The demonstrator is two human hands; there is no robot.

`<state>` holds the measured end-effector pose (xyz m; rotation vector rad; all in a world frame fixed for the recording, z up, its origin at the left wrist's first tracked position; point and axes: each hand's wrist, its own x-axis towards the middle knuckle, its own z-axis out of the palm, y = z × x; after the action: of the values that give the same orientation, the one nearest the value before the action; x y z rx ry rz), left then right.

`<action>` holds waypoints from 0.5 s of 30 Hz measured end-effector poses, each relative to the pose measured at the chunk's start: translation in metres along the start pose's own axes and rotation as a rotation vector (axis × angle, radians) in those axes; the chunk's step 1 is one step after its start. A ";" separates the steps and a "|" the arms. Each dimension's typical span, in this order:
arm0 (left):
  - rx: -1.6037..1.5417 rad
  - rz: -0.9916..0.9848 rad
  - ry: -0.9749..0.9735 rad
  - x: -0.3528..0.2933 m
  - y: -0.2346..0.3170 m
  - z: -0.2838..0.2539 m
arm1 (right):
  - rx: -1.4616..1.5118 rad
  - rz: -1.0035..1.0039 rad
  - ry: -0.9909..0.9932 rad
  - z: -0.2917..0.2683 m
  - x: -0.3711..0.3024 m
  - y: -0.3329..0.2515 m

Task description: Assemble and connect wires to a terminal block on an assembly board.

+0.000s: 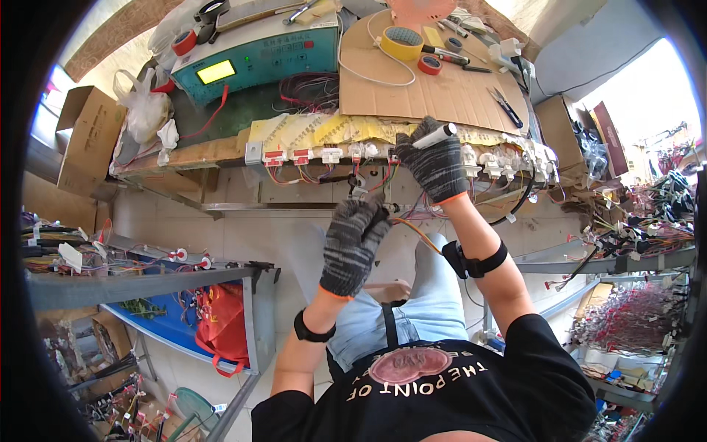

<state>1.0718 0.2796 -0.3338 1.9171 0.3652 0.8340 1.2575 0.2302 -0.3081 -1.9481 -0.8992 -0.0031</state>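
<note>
My left hand (352,247), in a dark grey knit glove, is closed in front of the bench edge. From its fingertips a bundle of orange and yellow wires (420,234) runs down toward my right forearm. My right hand (433,166), gloved alike, is at the bench edge, its fingers curled around a white marker-like cylinder (436,137). Just beside it, a row of white connector sockets (331,155) lines the edge, with coloured wires hanging below. Red plugs (300,156) sit at the left part of this row. What my right fingertips touch is hidden.
A teal tester box (261,62) with a lit yellow screen stands at the back left. Cardboard (405,92) on the bench carries yellow tape (402,43), markers and snips (505,107). Metal racks (147,283) with wire bundles flank me; a red bag (221,317) hangs at left.
</note>
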 end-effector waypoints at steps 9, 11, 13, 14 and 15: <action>0.109 0.085 -0.118 0.043 0.012 0.022 | 0.070 -0.107 -0.106 -0.027 -0.021 -0.005; 0.029 0.045 -0.110 0.050 0.022 0.028 | 0.021 -0.196 -0.136 -0.034 -0.023 0.010; -0.041 -0.012 -0.100 0.053 0.028 0.029 | 0.121 -0.165 -0.169 -0.037 -0.023 0.001; 0.108 0.069 -0.054 0.056 0.025 0.026 | 0.210 -0.141 -0.206 -0.033 -0.023 -0.002; 0.259 0.152 -0.003 0.059 0.026 0.024 | 0.428 -0.053 -0.179 -0.023 -0.018 -0.005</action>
<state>1.1283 0.2848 -0.2948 2.2075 0.3422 0.9190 1.2496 0.2037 -0.2982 -1.5413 -0.9776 0.3133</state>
